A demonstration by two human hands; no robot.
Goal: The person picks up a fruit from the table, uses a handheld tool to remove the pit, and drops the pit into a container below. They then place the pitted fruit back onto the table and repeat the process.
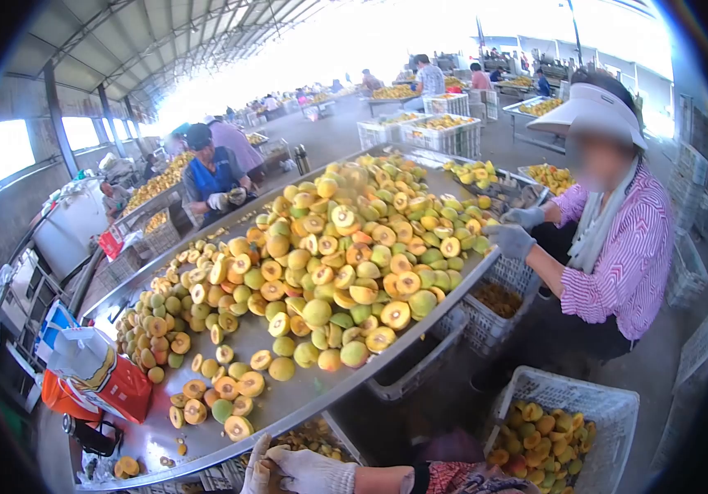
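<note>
My left hand (257, 468), in a white glove, is at the bottom edge with its fingers pressed together. Beside it, my right hand (314, 472), also gloved, reaches in from the right with fingers curled toward the left one. Both are closed, close together, and whatever they hold is hidden. Just behind them, below the table edge, is a crate (344, 435) with fruit pieces in it. A large heap of yellow peaches (317, 313), many halved with brown centres showing, covers the metal table (304, 399). A few halves (239, 427) lie nearest my hands.
At right, a co-worker with grey gloves (512, 240) works over the table edge. A white crate of peach halves (609, 405) stands bottom right. An orange-red bag (127, 391) and a black bottle (90, 435) sit at left. Another person in a blue vest (215, 174) is across the table.
</note>
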